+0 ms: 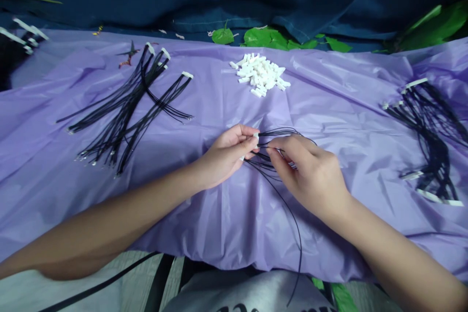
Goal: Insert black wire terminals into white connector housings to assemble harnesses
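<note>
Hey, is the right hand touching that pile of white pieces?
No, the right hand pinches a black wire, apart from the white pile.

The left forearm point(135, 209), which is bare, is stretching from the lower left corner toward the middle, and its wrist is staying nearly straight. The left grip point(227, 155) is pointing to the right; its thumb point(244, 147) is lying in front and is pressing toward the bent fingers behind it. The right forearm point(395, 253), also bare, is slanting up from the lower right corner. The right grip point(310, 173) is showing its back, and its thumb and index finger are making a fine pinch. Both grips are facing each other, standing near but apart.
</note>
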`<state>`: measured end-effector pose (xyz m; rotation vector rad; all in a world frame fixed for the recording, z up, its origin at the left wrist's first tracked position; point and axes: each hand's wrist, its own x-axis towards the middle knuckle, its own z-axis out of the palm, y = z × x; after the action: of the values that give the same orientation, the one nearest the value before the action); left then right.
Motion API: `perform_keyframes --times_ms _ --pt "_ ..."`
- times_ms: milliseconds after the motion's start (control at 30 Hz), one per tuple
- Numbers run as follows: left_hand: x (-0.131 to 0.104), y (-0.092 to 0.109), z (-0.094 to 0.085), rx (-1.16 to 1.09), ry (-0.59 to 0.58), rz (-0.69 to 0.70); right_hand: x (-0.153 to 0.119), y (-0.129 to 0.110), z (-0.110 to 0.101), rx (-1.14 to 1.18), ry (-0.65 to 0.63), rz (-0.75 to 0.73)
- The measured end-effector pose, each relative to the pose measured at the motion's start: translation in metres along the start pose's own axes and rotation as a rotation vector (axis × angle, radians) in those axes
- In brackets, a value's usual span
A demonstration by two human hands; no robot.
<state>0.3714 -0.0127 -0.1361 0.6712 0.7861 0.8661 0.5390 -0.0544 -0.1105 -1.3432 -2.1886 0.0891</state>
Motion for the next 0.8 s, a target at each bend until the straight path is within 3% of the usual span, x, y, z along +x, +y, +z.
perform_keyframes --times_ms 233,667,800 --pt "0.002 -0.001 -0.001 -0.029 -0.015 0.004 0.003 0.0 0.004 -0.079 -0.036 -0.019" --pt "0.003 -0.001 0.0 -0.073 0.007 -0.006 0.006 -0.001 0.018 -0.217 0.021 -0.08" --pt "0.003 -0.001 -0.001 -0.09 0.025 0.005 0.008 0.007 0.011 -0.237 0.017 -0.127"
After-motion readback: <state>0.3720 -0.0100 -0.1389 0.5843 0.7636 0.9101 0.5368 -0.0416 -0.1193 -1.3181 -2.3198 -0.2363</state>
